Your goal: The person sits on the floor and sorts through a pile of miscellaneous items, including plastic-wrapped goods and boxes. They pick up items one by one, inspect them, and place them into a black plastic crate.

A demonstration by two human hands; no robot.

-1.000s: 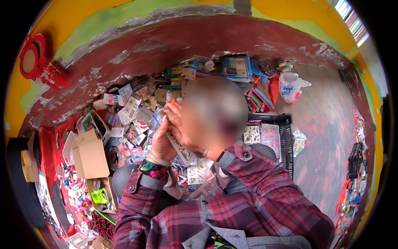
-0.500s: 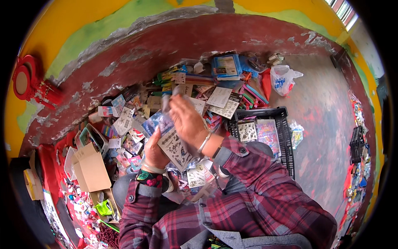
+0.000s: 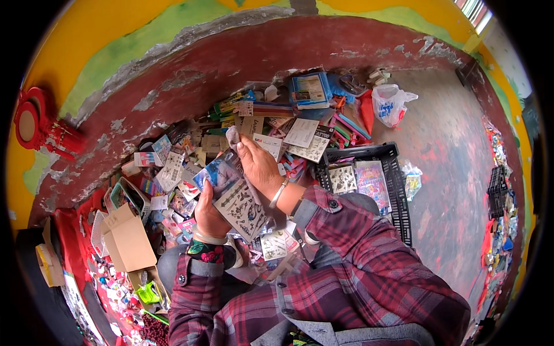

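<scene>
Left hand: your left hand (image 3: 211,218), left of the frame's centre, grips the left edge of the sheet, thumb on top.
Right hand: your right hand (image 3: 262,167), at the centre, is closed on the cloth, above and to the right of your left.
Sheet: the sheet (image 3: 239,209), pale with black figures, sits at a slant just left of centre, its upper right side beside the cloth.
Cloth: the cloth (image 3: 232,136), grey, pokes out above your right fingertips; its lower part runs down beside your palm.
Blue print: the blue print (image 3: 212,170) shows just above your left thumb; whether it joins the sheet, you cannot tell.
Pile: loose cards and packets spread behind your hands, a white card (image 3: 301,133) lying right of your right hand.
Crate: the black crate (image 3: 401,202), right of centre, has a colourful packet (image 3: 372,183) in it.
Bag: a white bag (image 3: 392,104) sits at the upper right, near the wall (image 3: 242,60).
Box: an open carton (image 3: 128,237) stands at the lower left, beside a basket (image 3: 98,233).
</scene>
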